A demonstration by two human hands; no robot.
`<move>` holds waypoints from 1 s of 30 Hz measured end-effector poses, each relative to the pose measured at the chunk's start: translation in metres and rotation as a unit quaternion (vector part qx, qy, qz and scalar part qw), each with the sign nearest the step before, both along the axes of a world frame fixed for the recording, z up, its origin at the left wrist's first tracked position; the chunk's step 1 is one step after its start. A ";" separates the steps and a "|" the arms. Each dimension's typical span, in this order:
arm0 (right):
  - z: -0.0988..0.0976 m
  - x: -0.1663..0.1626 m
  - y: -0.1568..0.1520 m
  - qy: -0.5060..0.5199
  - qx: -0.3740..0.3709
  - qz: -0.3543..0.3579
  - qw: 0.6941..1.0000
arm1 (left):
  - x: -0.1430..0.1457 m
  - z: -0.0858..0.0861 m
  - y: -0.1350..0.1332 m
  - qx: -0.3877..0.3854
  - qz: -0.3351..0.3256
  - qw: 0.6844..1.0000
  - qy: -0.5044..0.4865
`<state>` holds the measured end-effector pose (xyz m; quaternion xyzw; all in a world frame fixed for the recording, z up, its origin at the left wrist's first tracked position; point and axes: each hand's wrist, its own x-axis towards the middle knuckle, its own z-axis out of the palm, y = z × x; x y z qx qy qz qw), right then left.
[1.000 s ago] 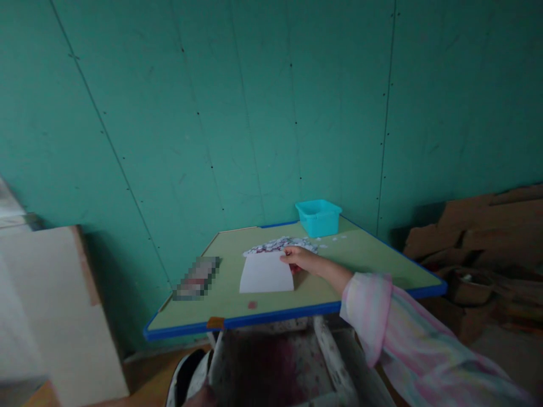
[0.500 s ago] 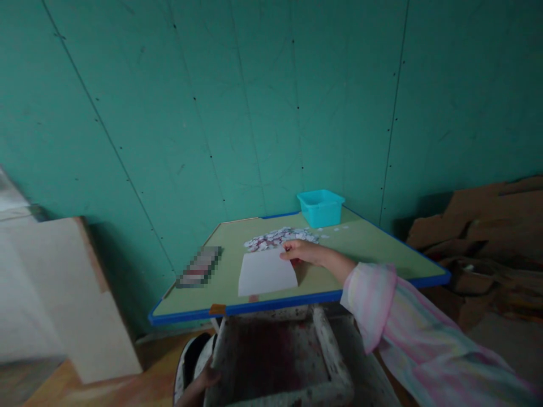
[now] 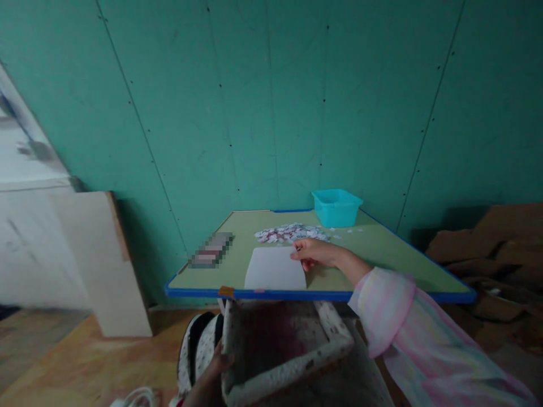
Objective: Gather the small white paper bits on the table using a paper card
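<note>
My right hand [image 3: 316, 253] pinches the upper right corner of a white sheet of paper [image 3: 275, 270] between thumb and fingers. The sheet lies on the table near its front edge, its far end slightly raised. Just beyond it spreads a heap of small puzzle-like pieces [image 3: 292, 232], white and reddish. Below the table, my left hand [image 3: 221, 362] is closed on the left side of a worn, paint-spotted white wooden frame [image 3: 292, 370], perhaps a stool or chair. Most of its fingers are hidden or in shadow.
A turquoise plastic basket [image 3: 337, 210] stands at the table's back right, with a few loose pieces near it. A blurred-out flat item [image 3: 211, 250] lies at the left. The table [image 3: 382, 265] has blue edging. Cardboard [image 3: 500, 237] leans at right, a pale board [image 3: 102, 260] at left.
The view has turned left and tilted down. My right hand keeps its pinch on the sheet's corner. My left hand stays at the wooden frame's side, and the frame looks more tilted.
</note>
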<state>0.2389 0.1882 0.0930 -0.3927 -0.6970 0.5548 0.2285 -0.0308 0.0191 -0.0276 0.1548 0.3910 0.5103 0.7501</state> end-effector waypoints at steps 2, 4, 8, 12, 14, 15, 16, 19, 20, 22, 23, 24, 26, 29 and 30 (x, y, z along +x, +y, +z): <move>-0.003 0.002 0.002 0.006 0.002 0.007 1.000 | 0.002 0.011 0.001 0.043 -0.010 0.999 0.007; -0.005 0.002 0.003 0.002 0.005 0.003 1.000 | 0.003 0.019 0.003 0.074 -0.015 0.997 0.006; -0.003 0.001 0.001 -0.003 0.005 -0.007 1.000 | 0.007 0.022 0.002 0.102 -0.032 0.994 -0.021; 0.002 -0.002 -0.004 -0.003 -0.012 -0.007 1.000 | 0.009 0.017 0.001 0.115 -0.022 0.992 -0.037; 0.004 -0.002 -0.006 -0.002 -0.016 -0.008 1.000 | 0.010 0.014 0.002 0.114 -0.017 0.993 -0.033; 0.005 -0.002 -0.006 -0.002 -0.016 -0.008 1.000 | 0.010 0.012 0.004 0.114 -0.015 0.993 -0.030; 0.005 -0.002 -0.007 -0.003 -0.016 -0.006 1.000 | 0.010 0.011 0.005 0.114 -0.012 0.993 -0.028; 0.007 -0.003 -0.008 -0.008 -0.019 0.004 1.000 | 0.010 0.009 0.008 0.112 -0.001 0.993 -0.031; 0.007 -0.003 -0.008 -0.010 -0.020 0.006 1.000 | 0.011 0.008 0.008 0.110 0.000 0.993 -0.033; 0.007 -0.003 -0.009 -0.010 -0.026 0.007 1.000 | 0.011 0.009 0.006 0.107 -0.004 0.994 -0.035; 0.007 -0.003 -0.009 -0.006 -0.030 0.005 1.000 | 0.011 0.010 0.004 0.105 -0.006 0.994 -0.033; 0.006 -0.003 -0.008 0.003 -0.037 0.001 0.999 | 0.011 0.010 0.002 0.105 -0.009 0.994 -0.032; 0.005 -0.003 -0.007 0.037 -0.053 -0.017 0.998 | 0.012 0.012 -0.001 0.106 -0.018 0.994 -0.029; 0.004 -0.003 -0.004 0.106 -0.068 -0.068 0.990 | 0.014 0.017 -0.004 0.075 -0.043 0.996 -0.026; 0.005 -0.004 -0.004 0.128 -0.068 -0.085 0.986 | 0.015 0.019 -0.005 0.061 -0.050 0.997 -0.027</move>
